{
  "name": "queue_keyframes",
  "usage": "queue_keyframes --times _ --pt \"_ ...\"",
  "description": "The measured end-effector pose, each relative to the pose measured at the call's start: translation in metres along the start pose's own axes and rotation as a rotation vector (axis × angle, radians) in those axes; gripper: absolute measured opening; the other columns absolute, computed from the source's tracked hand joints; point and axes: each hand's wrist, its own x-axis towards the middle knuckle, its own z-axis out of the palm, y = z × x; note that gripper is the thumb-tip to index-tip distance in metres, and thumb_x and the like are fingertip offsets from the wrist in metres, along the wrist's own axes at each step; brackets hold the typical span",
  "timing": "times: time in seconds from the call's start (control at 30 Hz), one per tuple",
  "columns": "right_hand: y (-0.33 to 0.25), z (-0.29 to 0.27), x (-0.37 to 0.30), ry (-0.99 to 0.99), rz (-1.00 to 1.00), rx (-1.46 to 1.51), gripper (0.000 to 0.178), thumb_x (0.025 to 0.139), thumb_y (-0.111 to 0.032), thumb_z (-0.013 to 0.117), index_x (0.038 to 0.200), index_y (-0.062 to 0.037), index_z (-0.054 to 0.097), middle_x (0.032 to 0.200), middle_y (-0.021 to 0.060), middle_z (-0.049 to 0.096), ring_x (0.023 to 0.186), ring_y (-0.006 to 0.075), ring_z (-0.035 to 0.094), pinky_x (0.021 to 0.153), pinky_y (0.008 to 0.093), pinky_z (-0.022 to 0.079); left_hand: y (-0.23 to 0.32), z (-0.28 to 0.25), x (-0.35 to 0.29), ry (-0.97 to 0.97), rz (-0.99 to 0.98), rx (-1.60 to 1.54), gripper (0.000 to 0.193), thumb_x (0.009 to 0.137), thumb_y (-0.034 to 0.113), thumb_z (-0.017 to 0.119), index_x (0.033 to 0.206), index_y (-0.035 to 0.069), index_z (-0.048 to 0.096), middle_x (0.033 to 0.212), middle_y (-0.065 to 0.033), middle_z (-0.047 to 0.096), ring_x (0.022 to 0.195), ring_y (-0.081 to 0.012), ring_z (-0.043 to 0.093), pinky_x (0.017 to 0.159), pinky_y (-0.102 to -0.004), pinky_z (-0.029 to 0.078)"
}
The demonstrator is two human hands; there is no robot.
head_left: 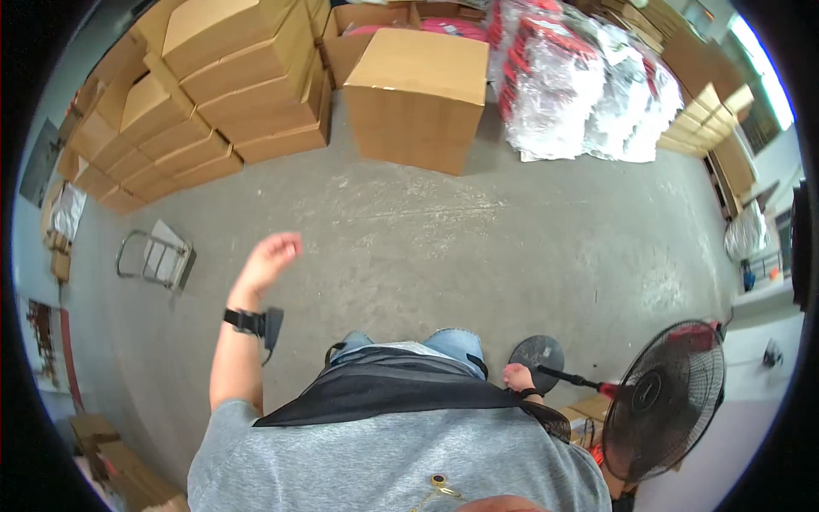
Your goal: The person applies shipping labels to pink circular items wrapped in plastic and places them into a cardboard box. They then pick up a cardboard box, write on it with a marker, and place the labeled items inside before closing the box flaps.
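Note:
Raised out to the left over the grey floor, my left hand (275, 256) has its fingers curled in, with nothing visible in them. It is slightly blurred. A black strap with a small dark device (256, 322) sits on that wrist. My right hand (517, 377) hangs low beside my hip, its fingers curled and nothing seen in them; a dark band rings the wrist. In the picture it overlaps the round black base (546, 352) of a standing fan (661, 401); I cannot tell whether they touch. A black apron (375, 391) covers my waist.
Ahead stands a large cardboard box (418, 115), with stacked cartons (256, 85) to its left. Plastic-wrapped red and white bundles (572, 94) are piled at the far right. A small platform trolley (162, 256) stands on the left. More cardboard (128, 469) lies at the lower left.

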Motion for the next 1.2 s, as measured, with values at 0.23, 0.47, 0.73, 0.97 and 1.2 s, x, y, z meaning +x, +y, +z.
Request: queue_keyframes --times 0.23,0.47,0.73,0.97,1.2 --pt "-0.133 -0.03 0.031 -0.046 0.027 -0.124 0.008 0.076 -0.004 0.055 0.082 -0.0006 0.058 0.07 0.0052 0.059 0.058 0.0145 0.055 0.053 0.0267 0.045 0.237 0.017 0.028 -0.393 0.98 -0.395 0.018 0.079 0.025 0.058 0.093 0.014 0.058 0.084 -0.0036 0.053 0.096 -0.0195 0.045 0.089 -0.0368 0.034" --pt "-0.087 -0.115 0.232 -0.094 0.114 0.014 0.006 0.074 -0.006 0.056 0.072 -0.0017 0.06 0.06 0.0071 0.059 0.048 0.0191 0.055 0.046 0.0309 0.045 0.334 0.031 0.09 -0.314 0.695 -0.38 0.009 0.077 0.026 0.062 0.07 0.023 0.057 0.075 0.0115 0.051 0.087 -0.0039 0.045 0.092 -0.0387 0.033" --pt "-0.355 -0.084 0.307 -0.044 -0.321 -0.561 0.016 0.077 -0.017 0.051 0.079 -0.0054 0.061 0.063 0.0038 0.059 0.057 0.0132 0.055 0.054 0.0285 0.044 0.364 0.05 0.203 -0.299 0.647 -0.3 0.013 0.079 0.027 0.06 0.073 0.016 0.054 0.078 0.0076 0.051 0.085 -0.0066 0.047 0.092 -0.0409 0.033" --pt "-0.459 -0.062 0.342 -0.054 -0.34 -0.352 0.011 0.077 -0.011 0.052 0.077 -0.0042 0.061 0.068 0.0035 0.06 0.063 0.0133 0.056 0.057 0.0287 0.045 0.368 0.029 0.308 -0.385 0.653 -0.34 0.017 0.078 0.029 0.06 0.079 0.013 0.054 0.082 0.0033 0.051 0.086 -0.0097 0.047 0.091 -0.0397 0.033" --pt "-0.437 -0.078 0.458 -0.284 -0.963 -1.749 0.009 0.07 -0.017 0.058 0.073 -0.0097 0.061 0.074 0.0043 0.062 0.066 0.0211 0.06 0.059 0.0324 0.049 0.38 0.005 0.409 -0.474 0.696 -0.389 0.024 0.077 0.032 0.06 0.085 0.01 0.054 0.086 -0.0011 0.05 0.087 -0.0128 0.047 0.089 -0.0386 0.033"
